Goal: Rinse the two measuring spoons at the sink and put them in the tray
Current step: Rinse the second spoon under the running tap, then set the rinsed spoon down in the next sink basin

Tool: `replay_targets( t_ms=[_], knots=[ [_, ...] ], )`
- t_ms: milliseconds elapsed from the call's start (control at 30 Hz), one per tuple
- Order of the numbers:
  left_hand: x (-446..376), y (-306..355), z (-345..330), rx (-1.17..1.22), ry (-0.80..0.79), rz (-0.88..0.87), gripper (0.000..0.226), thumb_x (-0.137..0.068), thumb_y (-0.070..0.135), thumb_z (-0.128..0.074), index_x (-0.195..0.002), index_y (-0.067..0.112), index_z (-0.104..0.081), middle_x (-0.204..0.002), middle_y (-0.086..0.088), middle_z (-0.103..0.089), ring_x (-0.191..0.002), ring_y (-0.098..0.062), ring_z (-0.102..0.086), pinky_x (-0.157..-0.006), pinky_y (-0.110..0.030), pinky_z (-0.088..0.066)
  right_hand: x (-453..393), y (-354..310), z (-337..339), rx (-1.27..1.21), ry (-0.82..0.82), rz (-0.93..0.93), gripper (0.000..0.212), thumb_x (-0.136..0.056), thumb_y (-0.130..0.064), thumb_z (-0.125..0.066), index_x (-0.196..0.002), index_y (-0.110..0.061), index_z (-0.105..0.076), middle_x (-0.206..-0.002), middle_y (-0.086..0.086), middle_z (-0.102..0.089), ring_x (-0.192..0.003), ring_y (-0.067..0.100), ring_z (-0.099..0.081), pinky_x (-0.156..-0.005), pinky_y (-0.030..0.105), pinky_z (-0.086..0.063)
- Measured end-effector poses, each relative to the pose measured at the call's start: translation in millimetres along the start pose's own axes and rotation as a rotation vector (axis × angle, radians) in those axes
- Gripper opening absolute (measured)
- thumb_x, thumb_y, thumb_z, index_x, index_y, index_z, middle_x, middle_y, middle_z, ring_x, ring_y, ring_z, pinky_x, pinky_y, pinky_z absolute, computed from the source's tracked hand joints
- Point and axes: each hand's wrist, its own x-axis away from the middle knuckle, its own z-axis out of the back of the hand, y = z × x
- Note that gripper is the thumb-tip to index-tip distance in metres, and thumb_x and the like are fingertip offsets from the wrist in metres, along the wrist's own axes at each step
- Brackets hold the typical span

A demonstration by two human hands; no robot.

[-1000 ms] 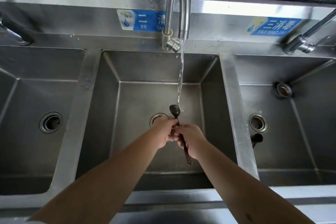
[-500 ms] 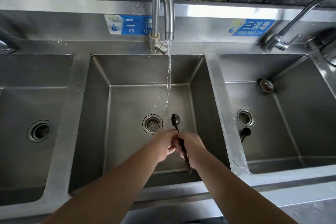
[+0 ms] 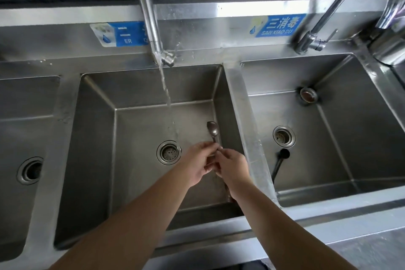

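Fingers point(image 3: 215, 149) of both hands close on one measuring spoon point(image 3: 213, 130) over the middle basin point(image 3: 140, 103): the left hand point(image 3: 198, 163) and right hand point(image 3: 233, 166) meet at its handle, bowl pointing to 12 o'clock. Water from the faucet point(image 3: 151, 26) falls just beside the bowl, at its 9 o'clock. At 3 o'clock, the second measuring spoon point(image 3: 279, 163) lies in the right basin point(image 3: 350, 138).
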Motion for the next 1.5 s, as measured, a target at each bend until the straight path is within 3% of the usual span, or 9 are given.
replay_targets(
  t_ms=[133, 300, 567, 700, 767, 933, 1033, 1333, 1500],
  knots=[
    [-23.2, 6.7, -47.9, -0.135, -0.006, -0.089, 0.014, -0.096, 0.011, -0.054, -0.088, 0.004, -0.063, -0.066, -0.013, -0.05, -0.048, -0.019, -0.047, -0.044, -0.028, -0.044, -19.7, -0.3, 49.9, -0.136, -0.094, -0.006, 0.029, -0.094, -0.033, -0.054, -0.078, -0.022, -0.076, -0.072, 0.01, -0.076, -0.061, 0.02, -0.065, -0.056, 0.032, -0.048],
    [-70.4, 4.2, -130.1, -0.298, 0.124, -0.141, 0.007, -0.088, 0.016, -0.069, -0.083, 0.021, -0.067, -0.077, -0.003, -0.065, -0.06, -0.012, -0.059, -0.057, -0.024, -0.041, -59.0, -1.8, 137.0, -0.025, 0.069, 0.065, 0.029, -0.088, -0.024, -0.065, -0.065, -0.036, -0.077, -0.055, -0.011, -0.069, -0.048, 0.002, -0.056, -0.054, 0.028, -0.043],
    [-172.9, -32.1, -228.2, -0.393, 0.212, -0.04, 0.017, -0.086, 0.008, -0.068, -0.08, 0.023, -0.067, -0.072, -0.004, -0.066, -0.057, -0.013, -0.057, -0.056, -0.026, -0.047, -157.8, 33.2, 244.9, 0.126, 0.064, -0.036, 0.021, -0.08, -0.023, -0.068, -0.06, -0.021, -0.073, -0.043, -0.008, -0.059, -0.047, 0.013, -0.051, -0.053, 0.037, -0.046],
    [-221.8, -76.3, -229.6, -0.648, 0.365, 0.01, 0.015, -0.085, 0.007, -0.066, -0.097, 0.014, -0.072, -0.093, -0.015, -0.074, -0.077, -0.025, -0.067, -0.075, -0.04, -0.058, -210.3, 81.8, 241.8, 0.209, -0.029, -0.212, 0.02, -0.082, -0.026, -0.073, -0.065, -0.015, -0.074, -0.054, 0.0, -0.071, -0.056, 0.014, -0.065, -0.072, 0.045, -0.062],
    [-238.3, -100.9, -221.7, -0.708, 0.439, 0.039, 0.015, -0.085, 0.005, -0.065, -0.097, 0.012, -0.072, -0.099, -0.014, -0.074, -0.083, -0.024, -0.065, -0.078, -0.033, -0.054, -228.3, 107.7, 231.4, 0.288, -0.093, -0.25, 0.02, -0.082, -0.027, -0.071, -0.068, -0.013, -0.075, -0.062, 0.005, -0.074, -0.063, 0.017, -0.068, -0.075, 0.041, -0.061],
    [-272.8, -147.3, -198.6, -0.723, 0.549, 0.143, 0.024, -0.083, 0.0, -0.069, -0.107, 0.002, -0.073, -0.108, -0.016, -0.073, -0.101, -0.027, -0.067, -0.084, -0.028, -0.049, -257.0, 160.7, 209.0, 0.512, -0.23, -0.224, 0.032, -0.084, -0.03, -0.066, -0.056, -0.016, -0.067, -0.057, 0.0, -0.061, -0.067, 0.021, -0.062, -0.052, 0.025, -0.038],
    [-283.4, -160.1, -186.3, -0.857, 0.573, 0.187, 0.024, -0.085, 0.012, -0.07, -0.108, 0.011, -0.074, -0.11, -0.008, -0.075, -0.103, -0.023, -0.067, -0.085, -0.025, -0.047, -265.1, 177.8, 201.7, 0.522, -0.232, -0.232, 0.024, -0.086, -0.033, -0.066, -0.078, -0.015, -0.079, -0.076, 0.007, -0.075, -0.078, 0.023, -0.068, -0.058, 0.024, -0.036],
    [-300.2, -178.6, -177.7, -0.952, 0.589, 0.245, 0.02, -0.085, 0.022, -0.07, -0.103, 0.019, -0.076, -0.109, -0.004, -0.075, -0.103, -0.021, -0.066, -0.08, -0.021, -0.044, -275.6, 194.4, 190.5, 0.56, -0.209, -0.313, 0.024, -0.086, -0.027, -0.063, -0.082, -0.01, -0.079, -0.086, 0.014, -0.076, -0.089, 0.032, -0.068, -0.069, 0.028, -0.048],
    [-290.9, -155.0, -189.7, -1.055, 0.54, 0.185, 0.034, -0.086, 0.026, -0.063, -0.118, 0.014, -0.065, -0.122, -0.009, -0.067, -0.116, -0.028, -0.059, -0.087, -0.027, -0.043, -261.3, 170.1, 206.8, 0.575, -0.24, -0.301, 0.028, -0.082, -0.027, -0.061, -0.073, -0.006, -0.077, -0.075, 0.011, -0.077, -0.079, 0.024, -0.071, -0.065, 0.027, -0.048]
  ],
)
